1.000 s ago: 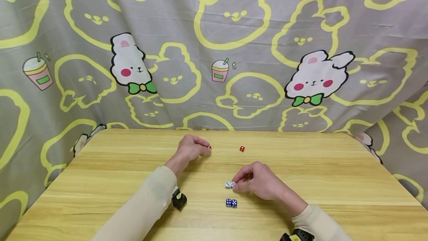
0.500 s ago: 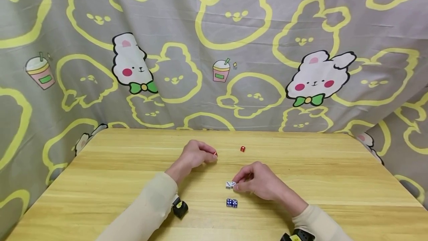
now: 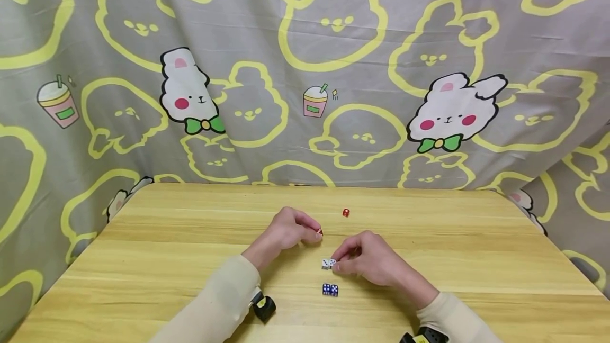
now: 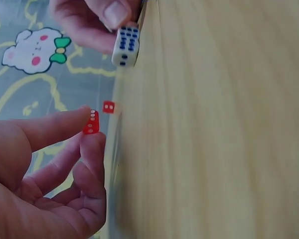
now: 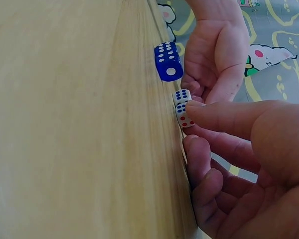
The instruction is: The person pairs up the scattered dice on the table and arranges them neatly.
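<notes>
Between thumb and forefinger my left hand [image 3: 289, 227] pinches a red die [image 4: 91, 122], seen just past its fingertips in the head view. My right hand [image 3: 374, 258] pinches the right one of two white dice [image 3: 325, 263], which stand side by side and touching on the table. Nearer to me, two blue dice [image 3: 330, 289] sit together in a short row. A second red die [image 3: 346, 212] lies alone toward the back of the table. In the right wrist view, the thumb and fingers hold the nearer white die [image 5: 184, 115].
The wooden table [image 3: 167, 237] runs back to a grey patterned curtain [image 3: 295, 142], which also hangs along both sides. A black wrist camera [image 3: 263, 307] is strapped to the left sleeve, another wrist camera [image 3: 423, 335] to the right.
My left hand has moved toward me and to the right, carrying the red die closer to the white dice. The right hand, white dice and blue dice have stayed in place.
</notes>
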The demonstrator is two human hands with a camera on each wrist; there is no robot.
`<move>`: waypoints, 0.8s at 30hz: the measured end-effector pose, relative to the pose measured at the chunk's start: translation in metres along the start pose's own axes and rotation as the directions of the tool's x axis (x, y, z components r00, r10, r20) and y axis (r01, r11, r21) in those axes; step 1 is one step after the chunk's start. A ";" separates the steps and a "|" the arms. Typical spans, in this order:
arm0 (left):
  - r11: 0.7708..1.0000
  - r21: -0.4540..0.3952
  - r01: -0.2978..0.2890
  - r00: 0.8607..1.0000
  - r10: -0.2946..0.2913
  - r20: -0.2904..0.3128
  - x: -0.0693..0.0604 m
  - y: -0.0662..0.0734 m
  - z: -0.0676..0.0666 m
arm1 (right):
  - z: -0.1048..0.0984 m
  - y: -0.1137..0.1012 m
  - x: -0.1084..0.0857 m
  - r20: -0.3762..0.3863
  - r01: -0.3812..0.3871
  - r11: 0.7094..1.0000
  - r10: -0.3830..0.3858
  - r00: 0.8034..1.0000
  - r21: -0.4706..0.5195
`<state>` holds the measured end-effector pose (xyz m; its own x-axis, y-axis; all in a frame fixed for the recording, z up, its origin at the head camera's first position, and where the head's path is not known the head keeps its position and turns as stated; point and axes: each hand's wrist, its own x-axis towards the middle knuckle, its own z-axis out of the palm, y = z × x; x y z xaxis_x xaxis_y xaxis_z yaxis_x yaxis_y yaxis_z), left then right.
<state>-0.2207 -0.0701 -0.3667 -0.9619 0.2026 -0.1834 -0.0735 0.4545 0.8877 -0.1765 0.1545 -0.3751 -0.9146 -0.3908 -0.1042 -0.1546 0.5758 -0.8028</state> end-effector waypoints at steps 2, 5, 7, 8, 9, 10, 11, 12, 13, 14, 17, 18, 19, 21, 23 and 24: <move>1.000 0.011 -0.013 1.000 0.013 0.015 -0.001 0.000 0.003 | 0.000 0.000 0.000 0.002 0.002 1.000 -0.002 1.000 0.002; 1.000 0.014 -0.025 0.999 0.024 0.035 -0.002 0.001 0.006 | 0.000 0.001 0.001 0.001 0.005 1.000 -0.005 1.000 0.006; 0.999 0.018 -0.030 0.999 0.029 0.046 -0.002 0.000 0.008 | 0.001 0.001 0.001 -0.002 0.009 1.000 -0.009 1.000 0.006; 0.999 0.018 -0.028 0.998 0.027 0.050 -0.003 0.000 0.009 | 0.001 0.001 0.001 -0.003 0.011 1.000 -0.011 1.000 0.007; 0.999 0.020 -0.030 0.998 0.029 0.053 -0.003 0.000 0.009 | 0.001 0.002 0.001 -0.004 0.012 1.000 -0.012 1.000 0.006; 0.999 0.020 -0.027 0.998 0.026 0.056 -0.003 -0.001 0.010 | 0.001 0.002 0.001 -0.004 0.013 1.000 -0.013 1.000 0.006; 0.999 0.020 -0.027 0.998 0.026 0.058 -0.003 -0.001 0.010 | 0.001 0.002 0.001 -0.003 0.013 1.000 -0.013 1.000 0.005; 0.999 0.020 -0.028 0.998 0.027 0.059 -0.003 -0.002 0.011 | 0.001 0.002 0.001 -0.003 0.013 1.000 -0.013 1.000 0.005; 0.999 0.018 -0.028 0.998 0.027 0.060 -0.004 -0.002 0.011 | 0.001 0.002 0.001 -0.002 0.012 1.000 -0.012 1.000 0.006; 1.000 0.016 -0.027 0.998 0.026 0.061 -0.004 -0.002 0.012 | 0.001 0.002 0.001 -0.001 0.010 1.000 -0.010 1.000 0.007; 1.000 0.017 -0.024 0.998 0.023 0.062 -0.005 -0.002 0.013 | 0.001 0.002 0.001 0.000 0.007 1.000 -0.007 1.000 0.008; 0.999 0.024 -0.026 0.998 0.024 0.061 -0.005 -0.002 0.013 | 0.001 0.002 0.001 0.001 0.006 1.000 -0.006 1.000 0.008; 0.999 0.030 -0.029 0.998 0.027 0.062 -0.006 -0.002 0.013 | 0.001 0.001 0.001 0.000 0.006 1.000 -0.006 1.000 0.007; 0.998 0.048 -0.040 0.998 0.037 0.060 -0.007 -0.001 0.014 | 0.001 0.001 0.001 0.000 0.006 1.000 -0.006 1.000 0.004; 0.997 0.065 -0.052 0.997 0.048 0.058 -0.008 0.000 0.015 | 0.000 0.001 0.001 -0.001 0.007 1.000 -0.007 1.000 0.001; 0.996 0.070 -0.057 0.997 0.053 0.056 -0.008 0.000 0.015 | 0.000 0.001 0.001 -0.002 0.008 1.000 -0.008 1.000 -0.002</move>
<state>-0.2085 -0.0585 -0.3718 -0.9482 0.2749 -0.1591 0.0004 0.5022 0.8648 -0.1779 0.1543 -0.3764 -0.9141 -0.3937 -0.0968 -0.1623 0.5742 -0.8024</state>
